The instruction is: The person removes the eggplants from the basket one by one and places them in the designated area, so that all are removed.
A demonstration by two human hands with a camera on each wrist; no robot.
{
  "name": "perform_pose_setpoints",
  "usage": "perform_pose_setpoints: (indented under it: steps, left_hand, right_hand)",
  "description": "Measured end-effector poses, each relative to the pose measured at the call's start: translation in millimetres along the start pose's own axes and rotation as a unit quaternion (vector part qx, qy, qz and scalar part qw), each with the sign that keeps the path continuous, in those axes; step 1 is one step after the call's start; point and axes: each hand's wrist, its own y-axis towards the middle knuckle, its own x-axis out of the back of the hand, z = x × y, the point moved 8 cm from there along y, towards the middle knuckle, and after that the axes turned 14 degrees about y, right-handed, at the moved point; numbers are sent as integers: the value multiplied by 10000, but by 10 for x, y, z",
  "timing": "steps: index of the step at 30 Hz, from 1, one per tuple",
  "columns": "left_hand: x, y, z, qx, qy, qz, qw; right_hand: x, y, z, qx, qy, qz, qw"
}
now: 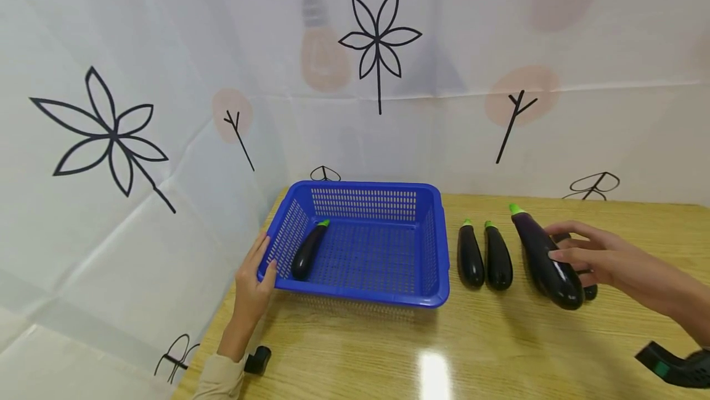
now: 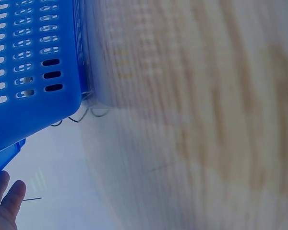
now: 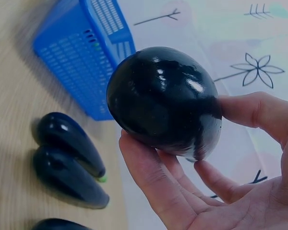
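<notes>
My right hand grips a large dark purple eggplant, thumb on one side and fingers on the other. Its green stem end points away to the upper left. In the right wrist view the rounded end of this eggplant faces the camera, above the tabletop. My left hand rests at the front left corner of a blue plastic basket, its fingers along the left rim and its thumb by the corner. One slimmer eggplant lies inside the basket on the left.
Two eggplants, a left one and a right one, lie side by side right of the basket. Another eggplant is mostly hidden behind my right hand. A patterned white cloth hangs behind the wooden table.
</notes>
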Motion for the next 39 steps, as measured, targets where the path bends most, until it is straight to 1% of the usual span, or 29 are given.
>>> perform_pose_setpoints:
  steps: [4,16,30,34,39]
  left_hand:
    - [-5,-11,7,18,-7,10,10000]
    - [-1,-7,-3,1,-22,-10,10000]
    - [1,-8,4,36,-24,-12,10000]
    - [1,-11,2,22,-44,-15,10000]
    - [1,-8,5,34,-72,-14,10000]
  right_hand:
    - [38,-14,-47,-101,24,-45,9999]
    - [182,-46,-215,-224,0,-145,9996]
    - [234,-43,-370,-460,214,-198,9985]
    - [266,-41,-414,-479,124,-234,9985]
    - [334,-64,-451,-424,-116,-277,9986]
